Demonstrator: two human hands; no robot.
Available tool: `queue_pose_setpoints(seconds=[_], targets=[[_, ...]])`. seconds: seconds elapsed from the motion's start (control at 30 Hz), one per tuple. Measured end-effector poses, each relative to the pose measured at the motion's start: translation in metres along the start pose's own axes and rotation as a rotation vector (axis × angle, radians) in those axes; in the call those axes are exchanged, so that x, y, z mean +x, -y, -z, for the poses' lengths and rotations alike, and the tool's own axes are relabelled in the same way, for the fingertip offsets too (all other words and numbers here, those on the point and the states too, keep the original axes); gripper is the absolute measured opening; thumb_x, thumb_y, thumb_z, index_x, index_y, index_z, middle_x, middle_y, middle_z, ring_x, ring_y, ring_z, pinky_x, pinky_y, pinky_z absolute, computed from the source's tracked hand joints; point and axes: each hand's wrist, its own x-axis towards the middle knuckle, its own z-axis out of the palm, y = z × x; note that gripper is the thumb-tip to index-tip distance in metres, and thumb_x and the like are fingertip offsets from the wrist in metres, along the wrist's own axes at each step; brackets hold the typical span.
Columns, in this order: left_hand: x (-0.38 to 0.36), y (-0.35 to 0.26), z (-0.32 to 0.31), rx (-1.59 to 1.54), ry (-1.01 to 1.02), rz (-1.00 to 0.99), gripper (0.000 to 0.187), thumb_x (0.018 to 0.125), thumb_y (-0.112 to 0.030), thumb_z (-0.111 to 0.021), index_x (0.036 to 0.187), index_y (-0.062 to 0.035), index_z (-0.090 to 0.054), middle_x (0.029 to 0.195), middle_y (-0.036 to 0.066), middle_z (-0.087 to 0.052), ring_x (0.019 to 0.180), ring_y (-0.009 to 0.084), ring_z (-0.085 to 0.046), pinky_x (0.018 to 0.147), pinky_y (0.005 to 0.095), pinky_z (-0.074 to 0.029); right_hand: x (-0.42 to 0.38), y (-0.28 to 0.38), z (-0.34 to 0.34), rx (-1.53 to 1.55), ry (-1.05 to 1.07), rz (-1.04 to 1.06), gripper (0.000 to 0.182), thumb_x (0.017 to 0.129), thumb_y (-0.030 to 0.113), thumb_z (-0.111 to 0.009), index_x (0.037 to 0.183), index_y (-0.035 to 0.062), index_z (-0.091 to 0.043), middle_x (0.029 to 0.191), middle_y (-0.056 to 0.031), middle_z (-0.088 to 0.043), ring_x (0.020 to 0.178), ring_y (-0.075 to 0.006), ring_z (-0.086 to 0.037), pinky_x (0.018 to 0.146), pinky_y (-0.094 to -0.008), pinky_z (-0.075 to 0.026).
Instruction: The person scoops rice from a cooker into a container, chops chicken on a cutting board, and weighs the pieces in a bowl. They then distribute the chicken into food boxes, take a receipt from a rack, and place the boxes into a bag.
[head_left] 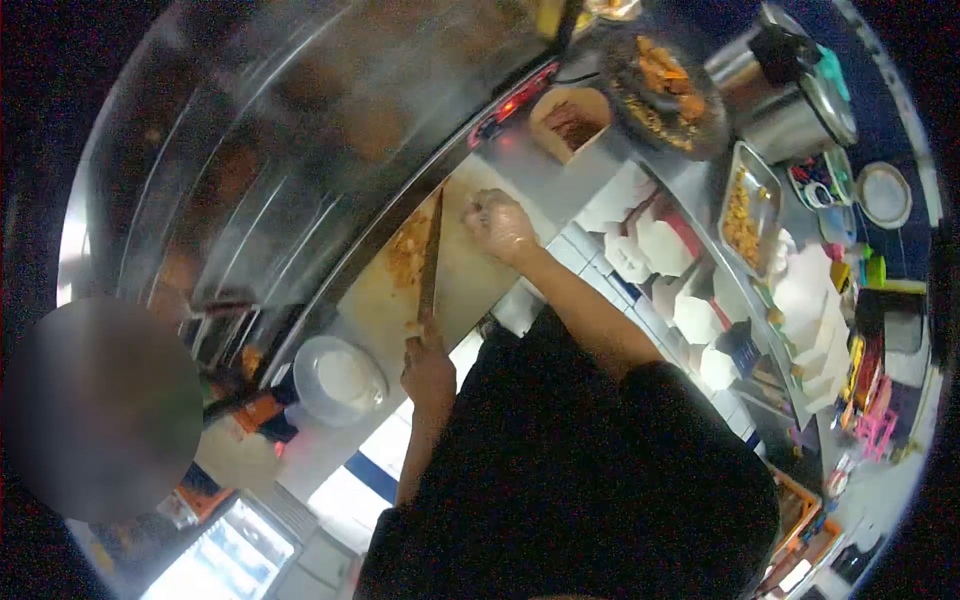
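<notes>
My left hand [429,372] is wrapped round the handle of a long knife [432,255], whose blade lies across a pale cutting board [470,275]. Chopped brownish food [408,250] is spread on the board along the left side of the blade. To the right of the blade, my right hand [497,225] is over the board with its fingers curled closed. What those fingers hold, if anything, is hidden. A white round tub [338,380] stands near the board's lower left end.
Beyond the board is a glass display case [300,150]. A round container of dark strips [572,122] and a dark platter of fried food [665,95] stand at upper right. A metal tray of crumbly food [750,210] and silver pots [790,100] are farther right. A blurred round patch covers the lower left.
</notes>
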Motion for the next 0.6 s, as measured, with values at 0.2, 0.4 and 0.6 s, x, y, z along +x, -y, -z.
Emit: queue_pose_setpoints(seconds=[0.2, 0.4, 0.6], targets=[[0.013, -0.017, -0.004, -0.014, 0.101, 0.009, 0.057, 0.086, -0.011, -0.048, 0.142, -0.0158, -0.033, 0.121, 0.023, -0.052, 0.102, 0.0358, -0.058, 0.083, 0.0467, -0.049, 0.046, -0.015, 0.151, 0.070, -0.670, 0.171, 0.032, 0.085, 0.030, -0.056, 0.082, -0.0009, -0.064, 0.079, -0.0179, -0.064, 0.077, -0.0292, -0.062, 0.070, -0.0382, -0.047], [0.027, 0.000, -0.026, -0.157, -0.081, -0.015, 0.044, 0.086, -0.020, -0.051, 0.130, -0.0141, -0.048, 0.124, 0.018, -0.052, 0.108, 0.0356, -0.053, 0.092, 0.0488, -0.040, 0.025, 0.002, 0.184, 0.558, -0.198, 0.039, 0.034, 0.089, 0.036, -0.055, 0.096, 0.0042, -0.066, 0.088, -0.0061, -0.067, 0.078, -0.0171, -0.062, 0.072, -0.0297, -0.048], [-0.006, -0.017, -0.004, -0.183, -0.375, 0.047, 0.039, 0.084, -0.027, -0.058, 0.117, -0.0071, -0.054, 0.120, 0.016, -0.053, 0.108, 0.0300, -0.053, 0.088, 0.0470, -0.042, -0.047, 0.076, 0.040, 0.512, 0.384, 0.388, 0.030, 0.086, 0.034, -0.061, 0.090, 0.0044, -0.064, 0.083, -0.0105, -0.063, 0.078, -0.0265, -0.061, 0.072, -0.0382, -0.047]])
